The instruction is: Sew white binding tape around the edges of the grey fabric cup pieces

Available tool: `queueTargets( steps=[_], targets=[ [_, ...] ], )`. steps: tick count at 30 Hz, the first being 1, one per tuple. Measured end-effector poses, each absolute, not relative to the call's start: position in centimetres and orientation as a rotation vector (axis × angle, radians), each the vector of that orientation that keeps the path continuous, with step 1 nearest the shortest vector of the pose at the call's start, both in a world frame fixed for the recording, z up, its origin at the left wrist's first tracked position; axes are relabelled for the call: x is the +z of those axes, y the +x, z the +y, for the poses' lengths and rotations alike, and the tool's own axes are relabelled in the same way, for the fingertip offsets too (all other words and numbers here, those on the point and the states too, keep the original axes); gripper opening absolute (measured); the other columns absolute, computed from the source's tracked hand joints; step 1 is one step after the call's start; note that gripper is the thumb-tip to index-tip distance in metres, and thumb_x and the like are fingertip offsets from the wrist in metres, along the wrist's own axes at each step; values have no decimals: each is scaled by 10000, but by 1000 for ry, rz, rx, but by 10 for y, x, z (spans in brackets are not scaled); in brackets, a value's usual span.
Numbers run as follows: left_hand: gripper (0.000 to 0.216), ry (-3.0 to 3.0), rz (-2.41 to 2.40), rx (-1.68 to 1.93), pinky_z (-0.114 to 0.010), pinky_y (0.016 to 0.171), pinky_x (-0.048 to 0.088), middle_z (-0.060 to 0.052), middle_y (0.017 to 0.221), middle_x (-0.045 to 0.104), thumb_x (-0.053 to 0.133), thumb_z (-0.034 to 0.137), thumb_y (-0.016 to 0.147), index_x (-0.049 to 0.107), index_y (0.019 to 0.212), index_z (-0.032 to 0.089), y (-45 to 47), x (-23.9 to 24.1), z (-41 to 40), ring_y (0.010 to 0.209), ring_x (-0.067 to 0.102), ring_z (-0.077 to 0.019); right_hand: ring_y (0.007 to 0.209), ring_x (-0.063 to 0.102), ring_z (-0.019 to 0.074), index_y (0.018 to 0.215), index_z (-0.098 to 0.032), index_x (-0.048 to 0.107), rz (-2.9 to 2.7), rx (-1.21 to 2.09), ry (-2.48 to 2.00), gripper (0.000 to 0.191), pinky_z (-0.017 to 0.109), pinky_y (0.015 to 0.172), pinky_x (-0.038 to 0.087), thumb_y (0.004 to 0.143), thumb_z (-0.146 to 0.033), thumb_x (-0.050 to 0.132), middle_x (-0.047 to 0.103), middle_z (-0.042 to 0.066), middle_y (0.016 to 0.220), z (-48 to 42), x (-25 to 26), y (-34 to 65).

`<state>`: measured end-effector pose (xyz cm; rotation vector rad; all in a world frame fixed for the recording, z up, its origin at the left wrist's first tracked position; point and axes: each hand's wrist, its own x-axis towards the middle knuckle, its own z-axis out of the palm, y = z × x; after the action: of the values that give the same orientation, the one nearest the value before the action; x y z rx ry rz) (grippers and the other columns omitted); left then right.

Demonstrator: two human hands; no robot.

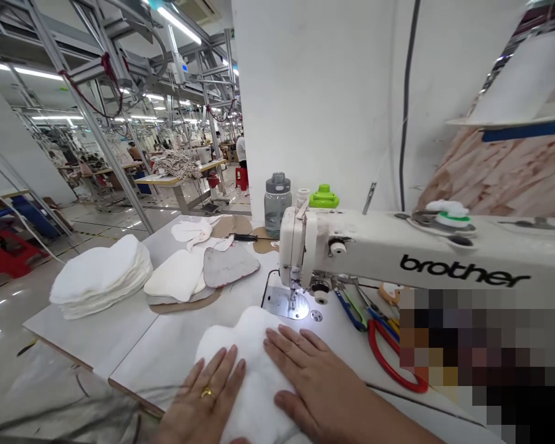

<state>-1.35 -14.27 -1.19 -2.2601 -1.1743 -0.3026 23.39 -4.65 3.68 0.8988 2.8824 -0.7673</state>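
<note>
A white padded fabric piece [252,364] with a wavy outline lies flat on the table just in front of the sewing machine [365,246]. On its left side rests my left hand [208,394], fingers stretched out, a gold ring on one of them. My right hand [305,376] lies flat on the right part of the same piece, fingers extended toward the machine. The lit needle plate [277,302] and presser foot are a short way beyond the fabric's far edge. Neither hand grips anything.
At the left is a stack of white padded pieces [102,277]. Beyond the fabric lie a grey template [231,266], more cut pieces and a screwdriver [245,238]. A grey bottle [277,206] stands behind the machine. Red-handled scissors [388,364] lie under the machine arm.
</note>
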Motion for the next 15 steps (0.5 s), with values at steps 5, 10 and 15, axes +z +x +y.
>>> queueTargets(
  steps=[5,10,15],
  targets=[
    [477,-2308,-1624,-628,-337,1115,371,8,1463,543,241,475,1062,330,1517,366,-54,-12,-175,1327,518,-198,1478,229,328,1558,-189,334,2982,-781,892,614,582,1190,173,1032,-499,395,263,62,1608,-43,30,241],
    [317,-2019,-2381,-975,-446,1009,484,-78,1275,608,391,416,1010,567,1242,289,-63,3,-170,1232,561,-286,1206,571,327,1330,-146,608,3213,-672,1195,487,525,1022,458,1036,-377,296,619,172,1302,-37,20,242],
    [227,-2256,-2403,-911,-562,969,468,-152,1099,654,731,300,742,657,940,216,-14,-4,-118,1081,598,-363,1004,683,296,1100,-251,700,3257,-698,1193,346,424,881,554,1002,-375,392,719,95,1075,-25,4,245]
  ],
)
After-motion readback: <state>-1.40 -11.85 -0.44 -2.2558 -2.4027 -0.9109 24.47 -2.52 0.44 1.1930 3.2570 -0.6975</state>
